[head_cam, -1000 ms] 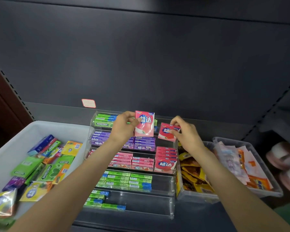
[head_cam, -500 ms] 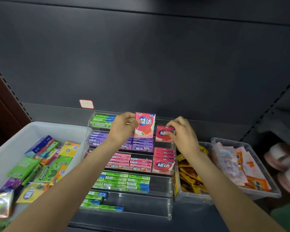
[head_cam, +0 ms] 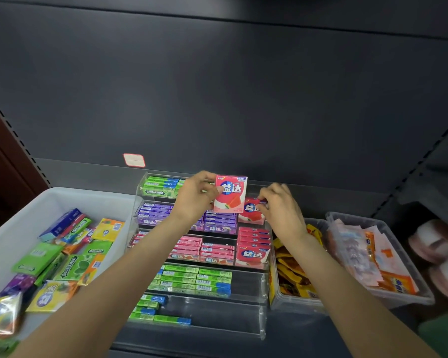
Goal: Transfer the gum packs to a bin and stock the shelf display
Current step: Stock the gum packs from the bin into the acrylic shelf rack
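Landmark taken: clear tiered display rack (head_cam: pixel 263 329) at centre of shelf.

Nearest tier: only a few green-and-blue stick packs (head_cam: pixel 150 310) at left end, remainder bare. Next tier up: green sticks (head_cam: pixel 194 280) across left and middle, right end open. Third tier: pink packs (head_cam: pixel 204 250) filled across, red stack at right. Fourth tier: purple packs (head_cam: pixel 155 213) at left and middle; right slot now being loaded. Top tier: green Doublemint sticks (head_cam: pixel 161 187) at left, rest hidden behind hands. Judged roughly half stocked; lower tiers outstanding.

Left of rack: white bin (head_cam: pixel 62 200) with loose mixed gum packs (head_cam: pixel 73 254), evidently stock awaiting placement.

Left hand (head_cam: pixel 195 196) gripping pink watermelon pack (head_cam: pixel 230 193), held upright above fourth tier. Right hand (head_cam: pixel 279 208) pinching second red pack (head_cam: pixel 251 211), seated at or just entering right slot; contact with tier floor not determinable.

Right of rack: two clear tubs, yellow sachets (head_cam: pixel 292 275) nearer, pale wrappers (head_cam: pixel 367 257) beyond. No obstruction to slots noted beyond hands themselves.

Behind rack: price label (head_cam: pixel 134 160) on dark back panel.
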{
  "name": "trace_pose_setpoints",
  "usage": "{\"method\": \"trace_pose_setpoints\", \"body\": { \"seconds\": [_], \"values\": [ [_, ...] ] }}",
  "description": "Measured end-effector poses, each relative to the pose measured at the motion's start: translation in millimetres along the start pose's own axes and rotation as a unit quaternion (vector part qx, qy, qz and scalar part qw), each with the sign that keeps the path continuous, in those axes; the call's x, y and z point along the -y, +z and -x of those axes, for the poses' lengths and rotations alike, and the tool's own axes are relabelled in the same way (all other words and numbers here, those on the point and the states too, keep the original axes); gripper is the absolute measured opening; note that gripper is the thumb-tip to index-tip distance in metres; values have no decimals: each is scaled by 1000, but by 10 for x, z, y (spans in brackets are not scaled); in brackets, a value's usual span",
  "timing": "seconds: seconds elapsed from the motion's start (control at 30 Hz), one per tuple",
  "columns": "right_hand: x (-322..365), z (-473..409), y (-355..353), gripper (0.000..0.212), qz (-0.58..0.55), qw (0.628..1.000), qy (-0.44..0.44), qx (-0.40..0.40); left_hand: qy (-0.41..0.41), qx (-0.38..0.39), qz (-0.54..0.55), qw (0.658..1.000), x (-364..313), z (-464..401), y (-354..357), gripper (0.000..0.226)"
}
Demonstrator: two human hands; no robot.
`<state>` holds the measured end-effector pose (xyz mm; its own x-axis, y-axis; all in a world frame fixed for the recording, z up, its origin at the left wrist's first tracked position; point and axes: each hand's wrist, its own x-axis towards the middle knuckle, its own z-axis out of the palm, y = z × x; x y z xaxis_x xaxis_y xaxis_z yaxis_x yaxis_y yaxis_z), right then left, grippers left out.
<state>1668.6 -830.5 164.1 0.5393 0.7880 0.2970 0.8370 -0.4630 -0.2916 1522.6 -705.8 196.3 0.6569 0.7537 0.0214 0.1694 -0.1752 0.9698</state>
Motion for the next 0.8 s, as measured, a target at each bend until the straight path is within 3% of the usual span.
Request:
{"method": "trace_pose_setpoints", "body": {
  "seconds": [0.23,0.37,0.47,0.63,0.8],
  "values": [
    [-63,12,-124,31,-63,997,26,31,83,44,-63,994,54,-39,247,19],
    [-86,57,-159,40,-100,992,39,60,105,22,-74,992,158,-25,442,20],
    [-124,64,-213,50,-171,984,40,40,130,2,-87,988,219,-43,528,18],
    [-119,8,-203,33,-92,995,13,34,167,-19,-177,970,305,-100,656,13],
    [-104,17,-113,32,-52,998,22,30,184,-35,-286,940,328,-106,627,18]
  ]
}}
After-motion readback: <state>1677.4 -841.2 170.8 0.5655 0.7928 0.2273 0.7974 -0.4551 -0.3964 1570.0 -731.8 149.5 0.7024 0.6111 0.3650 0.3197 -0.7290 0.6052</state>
